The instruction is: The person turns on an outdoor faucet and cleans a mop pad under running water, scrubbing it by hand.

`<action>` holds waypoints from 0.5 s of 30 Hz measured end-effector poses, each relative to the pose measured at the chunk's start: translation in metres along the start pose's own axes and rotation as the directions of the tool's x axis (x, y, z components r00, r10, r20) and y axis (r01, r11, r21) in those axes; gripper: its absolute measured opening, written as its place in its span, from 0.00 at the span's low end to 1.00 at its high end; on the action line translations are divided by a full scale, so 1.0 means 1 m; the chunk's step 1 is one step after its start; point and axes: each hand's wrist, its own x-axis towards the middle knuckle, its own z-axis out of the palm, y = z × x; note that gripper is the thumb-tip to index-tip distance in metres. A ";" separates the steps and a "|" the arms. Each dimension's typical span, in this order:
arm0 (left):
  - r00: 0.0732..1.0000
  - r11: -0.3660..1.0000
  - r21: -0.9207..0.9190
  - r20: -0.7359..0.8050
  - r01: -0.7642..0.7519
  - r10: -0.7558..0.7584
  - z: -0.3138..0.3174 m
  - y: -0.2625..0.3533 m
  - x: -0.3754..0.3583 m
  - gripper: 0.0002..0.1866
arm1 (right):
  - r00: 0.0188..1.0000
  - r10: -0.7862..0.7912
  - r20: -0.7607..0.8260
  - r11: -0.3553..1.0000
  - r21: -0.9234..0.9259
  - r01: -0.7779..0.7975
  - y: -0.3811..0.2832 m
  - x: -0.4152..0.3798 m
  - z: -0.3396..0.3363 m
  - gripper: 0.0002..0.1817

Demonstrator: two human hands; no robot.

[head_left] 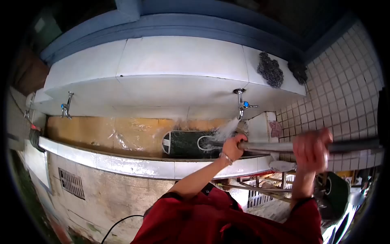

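Note:
My left hand (233,147) is closed round the lower part of a long metal pole (268,147), near the trough. Farther up the pole, at the right, my right hand (312,150) is wrapped round it. The pole's left end reaches over a dark green board-like thing (185,143) with white markings, lying in the tiled trough (138,162). Water sprays from the right tap (242,105) onto the green thing and beside my left hand. What joins the pole's end is hidden by the spray.
A second tap (66,106) is on the left wall. Dark scouring clumps (270,70) lie on the white ledge (183,55). A tiled wall (341,93) stands at the right. Below are a floor drain grate (71,183) and a green container (338,191).

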 end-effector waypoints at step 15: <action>0.998 0.998 0.030 -0.019 -0.064 0.064 0.023 -0.002 0.006 0.14 | 0.995 0.027 -0.095 0.997 -0.063 -0.033 -0.016 -0.005 0.001 0.12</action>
